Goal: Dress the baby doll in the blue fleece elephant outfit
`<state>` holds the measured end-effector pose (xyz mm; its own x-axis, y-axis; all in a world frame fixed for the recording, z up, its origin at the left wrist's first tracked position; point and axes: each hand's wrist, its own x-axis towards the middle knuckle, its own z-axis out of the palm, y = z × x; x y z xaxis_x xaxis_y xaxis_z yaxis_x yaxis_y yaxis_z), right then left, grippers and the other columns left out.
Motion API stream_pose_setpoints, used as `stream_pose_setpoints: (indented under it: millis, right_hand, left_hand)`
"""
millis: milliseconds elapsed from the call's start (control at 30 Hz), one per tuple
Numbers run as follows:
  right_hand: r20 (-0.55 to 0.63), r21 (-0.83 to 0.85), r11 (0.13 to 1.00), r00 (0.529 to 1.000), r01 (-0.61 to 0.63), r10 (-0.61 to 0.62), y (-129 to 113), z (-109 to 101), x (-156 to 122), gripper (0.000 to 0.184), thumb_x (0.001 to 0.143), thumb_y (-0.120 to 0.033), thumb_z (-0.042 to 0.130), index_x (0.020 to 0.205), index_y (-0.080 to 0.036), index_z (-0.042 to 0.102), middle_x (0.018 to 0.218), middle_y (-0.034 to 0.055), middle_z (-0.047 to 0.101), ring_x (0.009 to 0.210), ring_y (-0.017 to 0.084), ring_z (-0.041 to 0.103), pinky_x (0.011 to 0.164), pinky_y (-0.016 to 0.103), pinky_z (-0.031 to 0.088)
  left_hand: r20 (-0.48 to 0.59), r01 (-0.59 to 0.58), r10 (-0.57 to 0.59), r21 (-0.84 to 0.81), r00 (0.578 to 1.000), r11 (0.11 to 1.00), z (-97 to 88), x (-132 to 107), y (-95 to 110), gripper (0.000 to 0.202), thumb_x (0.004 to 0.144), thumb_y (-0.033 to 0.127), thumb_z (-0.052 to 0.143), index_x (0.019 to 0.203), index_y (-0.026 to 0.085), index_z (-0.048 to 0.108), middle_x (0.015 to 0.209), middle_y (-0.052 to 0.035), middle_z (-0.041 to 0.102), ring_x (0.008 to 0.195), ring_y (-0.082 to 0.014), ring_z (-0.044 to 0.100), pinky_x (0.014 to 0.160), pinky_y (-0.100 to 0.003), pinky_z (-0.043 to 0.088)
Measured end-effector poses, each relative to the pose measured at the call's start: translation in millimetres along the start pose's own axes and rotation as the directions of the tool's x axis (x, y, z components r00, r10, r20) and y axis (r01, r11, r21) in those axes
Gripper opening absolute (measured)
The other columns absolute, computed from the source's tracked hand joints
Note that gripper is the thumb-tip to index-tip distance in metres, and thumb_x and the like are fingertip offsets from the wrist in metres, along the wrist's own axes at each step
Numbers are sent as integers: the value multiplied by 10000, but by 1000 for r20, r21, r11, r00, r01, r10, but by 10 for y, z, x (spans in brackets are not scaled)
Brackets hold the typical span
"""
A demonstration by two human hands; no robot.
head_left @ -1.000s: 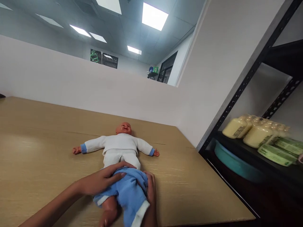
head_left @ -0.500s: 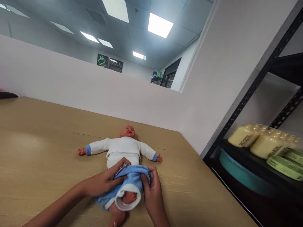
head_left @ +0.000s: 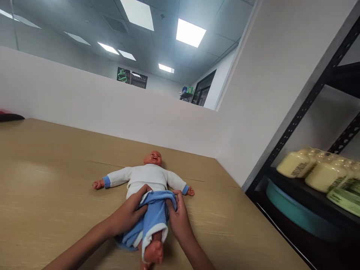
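A baby doll (head_left: 149, 176) lies on its back on the wooden table, head away from me, arms spread. It wears a white top with blue cuffs. Blue pants (head_left: 156, 212) with white hems are around its legs, and one foot sticks out through a hem toward me. My left hand (head_left: 129, 212) is closed on the left side of the waistband, thumb and fingers pinching the cloth. On the other side my right hand (head_left: 177, 213) grips the waistband in the same way. The doll's other leg is mostly hidden under the cloth.
Wooden table (head_left: 56, 180) runs up to a white wall (head_left: 168, 123) with a window above. At the right, a black shelf rack (head_left: 298, 116) holds cream-coloured bottles (head_left: 323, 172), green packs (head_left: 344, 200) and a teal basin (head_left: 298, 213). A dark object (head_left: 11, 117) lies at the far left.
Both hands have drawn the waistband slightly up toward the doll's torso. The near foot now protrudes further out of the hem.
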<state>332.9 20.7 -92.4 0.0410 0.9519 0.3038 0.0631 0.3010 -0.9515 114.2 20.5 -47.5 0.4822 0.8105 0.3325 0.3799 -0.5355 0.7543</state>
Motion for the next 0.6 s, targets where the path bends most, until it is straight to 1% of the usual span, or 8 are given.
stream_pose_setpoints:
  millis: [133,233,300,367,433,500,567,600]
  right_hand:
    - [44,52,996,996,-75,73,152,21,117,665,857,-849,705,1096,-238,596,1036,31,691,1008,253,623,895,333,487]
    - [141,107,982,980,-157,141,233,-18,250,693,802,-854,751,1073,-228,630,983,22,696,960,248,640,877,343,501]
    - [206,137,970,963,-201,171,246,-71,328,669,772,-803,814,1054,-218,656,942,7,693,916,232,641,868,337,498]
    - [248,162,961,952,-224,180,224,-133,379,618,738,-727,879,1015,-213,676,916,-4,692,895,218,635,864,322,490]
    - [283,184,954,942,-238,181,178,-187,400,583,722,-696,893,981,-211,698,902,3,705,889,224,641,861,326,499]
    - [325,194,948,928,-253,181,135,-223,407,571,772,-726,832,973,-201,733,893,32,726,884,247,659,862,359,523]
    - [351,190,948,920,-254,176,117,-241,420,591,854,-765,733,970,-186,761,891,58,738,888,264,670,891,393,534]
    - [350,183,951,921,-247,172,119,-245,437,601,878,-773,704,968,-182,766,895,61,738,892,264,669,914,400,531]
  left_hand:
    - [-80,39,-32,81,996,996,76,109,-39,186,947,295,482,1124,252,518,1082,-66,704,1034,-320,676,965,-398,520]
    - [-161,81,-57,150,985,985,84,156,-66,262,946,271,466,1203,251,514,1171,-105,686,1135,-373,653,1022,-448,486]
    - [-198,105,-68,185,978,977,48,180,-110,327,929,244,459,1253,241,506,1230,-146,668,1224,-396,615,1070,-497,456]
    - [-202,121,-81,198,976,973,-31,202,-170,385,895,244,496,1279,227,498,1239,-165,663,1235,-398,602,1076,-525,446]
    - [-167,128,-97,186,981,974,-156,207,-231,386,885,328,576,1250,218,520,1222,-161,673,1183,-385,619,1057,-519,461]
    - [-98,143,-128,154,987,978,-317,176,-279,416,907,499,644,1202,217,570,1164,-131,690,1081,-352,652,993,-479,504]
    - [-4,198,-199,109,980,974,-488,96,-306,550,916,691,659,1186,214,613,1078,-83,684,996,-315,652,916,-426,518]
    - [52,230,-234,70,971,971,-565,40,-313,596,913,742,667,1183,213,624,1053,-63,666,976,-296,634,895,-400,507]
